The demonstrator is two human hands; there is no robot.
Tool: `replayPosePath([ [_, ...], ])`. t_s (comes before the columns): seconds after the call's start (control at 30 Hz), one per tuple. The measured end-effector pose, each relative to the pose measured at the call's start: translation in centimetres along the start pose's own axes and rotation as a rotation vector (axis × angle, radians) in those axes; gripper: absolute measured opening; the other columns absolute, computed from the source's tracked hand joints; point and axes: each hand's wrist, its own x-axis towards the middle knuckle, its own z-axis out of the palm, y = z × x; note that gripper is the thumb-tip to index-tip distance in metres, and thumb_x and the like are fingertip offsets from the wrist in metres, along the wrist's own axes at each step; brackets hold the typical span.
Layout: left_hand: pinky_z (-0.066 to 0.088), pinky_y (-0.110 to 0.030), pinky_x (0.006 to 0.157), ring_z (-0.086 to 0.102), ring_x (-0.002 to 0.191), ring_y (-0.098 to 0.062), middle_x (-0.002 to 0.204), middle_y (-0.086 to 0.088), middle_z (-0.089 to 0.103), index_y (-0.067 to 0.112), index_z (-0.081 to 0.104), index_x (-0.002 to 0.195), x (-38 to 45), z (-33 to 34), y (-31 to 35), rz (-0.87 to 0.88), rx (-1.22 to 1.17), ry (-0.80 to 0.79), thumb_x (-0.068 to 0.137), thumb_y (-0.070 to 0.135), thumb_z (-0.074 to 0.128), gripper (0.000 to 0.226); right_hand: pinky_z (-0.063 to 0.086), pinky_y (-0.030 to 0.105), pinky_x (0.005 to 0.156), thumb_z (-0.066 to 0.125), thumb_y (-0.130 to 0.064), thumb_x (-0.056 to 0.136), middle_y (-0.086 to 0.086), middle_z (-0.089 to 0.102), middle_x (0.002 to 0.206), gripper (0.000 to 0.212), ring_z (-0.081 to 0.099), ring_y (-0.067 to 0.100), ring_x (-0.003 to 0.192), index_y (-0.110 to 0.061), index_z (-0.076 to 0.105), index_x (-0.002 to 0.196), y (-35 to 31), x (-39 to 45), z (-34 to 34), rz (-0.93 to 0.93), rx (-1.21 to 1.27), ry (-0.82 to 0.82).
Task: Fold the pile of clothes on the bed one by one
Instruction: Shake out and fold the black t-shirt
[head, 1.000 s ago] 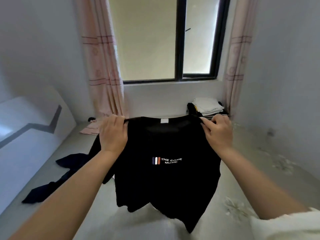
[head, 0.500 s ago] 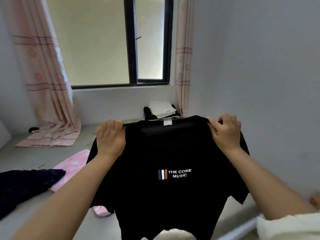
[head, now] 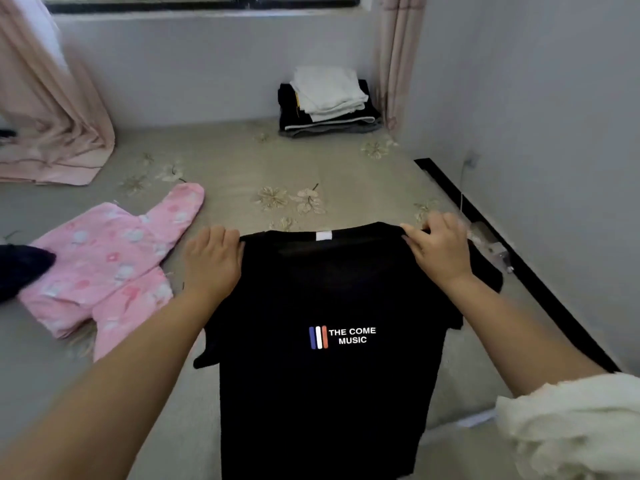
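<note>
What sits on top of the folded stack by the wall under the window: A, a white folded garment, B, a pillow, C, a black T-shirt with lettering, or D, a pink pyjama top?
A: the folded stack has a white folded garment on top, while the pink garment lies spread on the bed and both hands hold the black T-shirt.

Pale grey walls [head: 540,98] meet at a corner — pink curtains [head: 52,116] flank a dark-framed window [head: 242,0] above

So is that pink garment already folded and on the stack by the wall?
No, the pink garment lies spread out and unfolded on the bed, well apart from the folded stack by the wall.
</note>
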Motion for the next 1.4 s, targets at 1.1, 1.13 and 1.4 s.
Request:
replayPosePath([
  [1.1,0.014,-0.041,0.111,0.023,0.138,-0.029,0.144,-0.011,0.038,0.004,0.042,0.134,1.2,39.5,13.5,-0.235,-0.386,-0.638,0.093,0.02,0.05,0.046,0.029,0.042,0.103,0.043,-0.013,0.095,0.03,0.048,0.124,0.036,0.042,0.038,0.118,0.011,0.048,0.122,14.6,-9.4,36.9,0.93,0.218,-0.659],
  [1.13,0.01,-0.037,0.111,0.02,0.139,-0.027,0.145,-0.01,0.035,0.005,0.04,0.136,0.8,39.9,15.0,-0.233,-0.413,-0.653,0.094,0.022,0.048,0.046,0.027,0.039,0.106,0.043,-0.014,0.095,0.027,0.044,0.13,0.038,0.039,0.035,0.123,0.011,0.047,0.124,15.2,-10.3,36.4,0.993,0.265,-0.692],
  [1.4,0.013,-0.043,0.11,0.025,0.137,-0.029,0.145,-0.012,0.035,0.007,0.042,0.135,0.5,41.8,19.2,-0.247,-0.376,-0.718,0.092,0.03,0.051,0.05,0.014,0.029,0.114,0.054,0.002,0.086,0.007,0.031,0.146,0.037,0.017,0.022,0.14,0.003,0.052,0.124,17.5,-9.8,36.7,0.769,0.643,-0.96],
])
